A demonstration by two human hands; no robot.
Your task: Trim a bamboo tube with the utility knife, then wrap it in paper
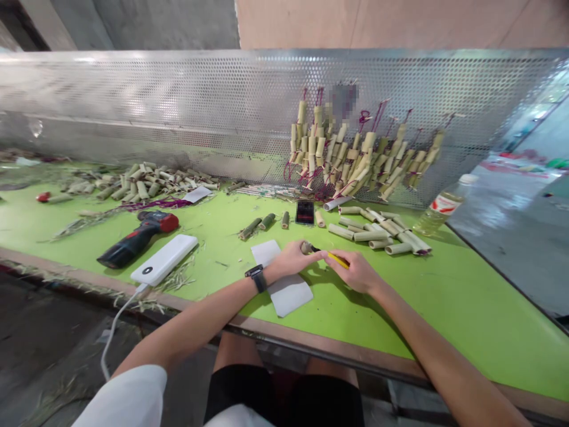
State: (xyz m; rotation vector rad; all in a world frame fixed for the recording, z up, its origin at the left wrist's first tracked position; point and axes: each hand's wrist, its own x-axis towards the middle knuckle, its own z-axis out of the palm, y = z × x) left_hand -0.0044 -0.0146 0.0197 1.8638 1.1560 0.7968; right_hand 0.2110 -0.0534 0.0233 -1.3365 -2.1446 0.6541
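Your left hand (291,260) grips bamboo (305,247), right hand (359,274) a yellow tool (338,260); bundles (368,141) at one o'clock seem done, loose pieces (142,190) at ten remain.

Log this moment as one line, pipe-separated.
left hand: holds bamboo piece | right hand: holds yellow-handled tool | power drill: on green table

A white power bank (165,259) lies beside a drill (138,238); a capped bottle (445,205) stands on the green bench (466,308).
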